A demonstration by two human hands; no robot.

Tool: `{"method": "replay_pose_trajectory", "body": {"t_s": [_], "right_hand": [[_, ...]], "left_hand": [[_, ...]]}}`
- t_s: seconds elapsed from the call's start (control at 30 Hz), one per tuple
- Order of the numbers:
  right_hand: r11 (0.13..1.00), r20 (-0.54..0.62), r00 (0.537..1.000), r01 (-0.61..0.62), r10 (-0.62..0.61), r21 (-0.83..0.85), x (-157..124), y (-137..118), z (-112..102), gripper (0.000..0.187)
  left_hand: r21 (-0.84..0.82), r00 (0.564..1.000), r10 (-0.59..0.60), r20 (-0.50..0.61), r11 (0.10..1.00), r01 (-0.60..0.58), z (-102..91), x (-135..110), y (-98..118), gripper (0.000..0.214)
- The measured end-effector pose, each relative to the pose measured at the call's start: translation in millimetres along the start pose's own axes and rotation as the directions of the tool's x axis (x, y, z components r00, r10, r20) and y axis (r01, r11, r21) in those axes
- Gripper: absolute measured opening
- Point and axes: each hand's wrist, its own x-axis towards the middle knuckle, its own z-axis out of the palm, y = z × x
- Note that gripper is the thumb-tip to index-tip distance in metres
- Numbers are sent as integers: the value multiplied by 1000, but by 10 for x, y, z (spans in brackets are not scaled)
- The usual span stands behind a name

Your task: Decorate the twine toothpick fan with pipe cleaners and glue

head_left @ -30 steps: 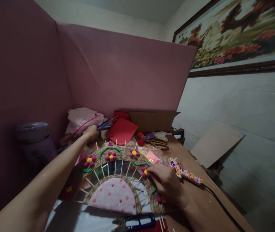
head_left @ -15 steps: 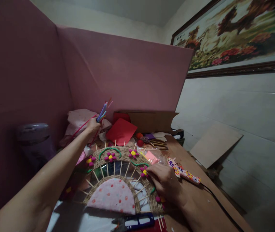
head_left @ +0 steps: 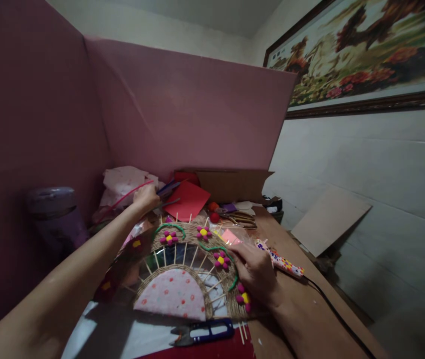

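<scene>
A half-round craft of woven twine (head_left: 218,243) and thin wooden sticks stands in front of me, with a dotted pink fabric centre (head_left: 171,294). Magenta and yellow flowers (head_left: 221,260) and green wavy stems decorate its twine band. My right hand (head_left: 255,271) is closed at the band's right outer edge, beside a flower; its thumb is mostly hidden. Farther back on the left, my left hand (head_left: 147,196) is closed around a bundle of coloured pipe cleaners (head_left: 168,187), blue and purple among them. A pink pipe cleaner (head_left: 128,193) runs behind that hand.
Blue-handled thread snips (head_left: 210,330) lie in front of the craft. A flower-patterned glue gun (head_left: 282,262) with a black cord rests on the right. Behind are scissors (head_left: 240,218), red sheets (head_left: 188,199), crumpled fabric (head_left: 124,180) and cardboard (head_left: 231,187). A purple-lidded container (head_left: 53,214) stands left.
My left hand has lowered, and the pipe cleaners have swung from upright to pointing right. My right hand has shifted slightly, uncovering more of the flower beside it.
</scene>
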Motion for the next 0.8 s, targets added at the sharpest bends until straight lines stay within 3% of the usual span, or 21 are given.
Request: {"method": "replay_pose_trajectory", "body": {"t_s": [0.13,0.2,0.27,0.37,0.47,0.53,0.63,0.8], "right_hand": [[993,-189,977,-106,96,-44,4,18,-30,16],[988,-262,956,-148,130,-51,5,26,-45,20],[982,-326,933,-178,151,-56,6,36,-55,20],[975,-366,914,-212,175,-63,9,59,-56,22],[972,-355,916,-225,187,-69,11,75,-44,26],[972,-351,919,-220,178,-84,10,76,-36,27],[971,-338,926,-216,169,-106,4,68,-31,27],[973,-324,932,-206,163,-103,2,58,-39,29]], "left_hand": [[44,990,93,-105,995,-89,-119,-291,295,39],[65,963,212,-168,977,-204,-131,-529,477,38],[42,907,384,-172,923,-383,-107,-838,659,34],[-47,809,581,-86,809,-586,-28,-1387,881,27],[-77,723,690,36,723,-687,50,-1899,1002,23],[-69,685,719,115,694,-717,78,-2141,1020,22],[-17,658,726,200,674,-739,65,-2313,951,27],[73,702,640,313,720,-690,-30,-2333,624,32]]}}
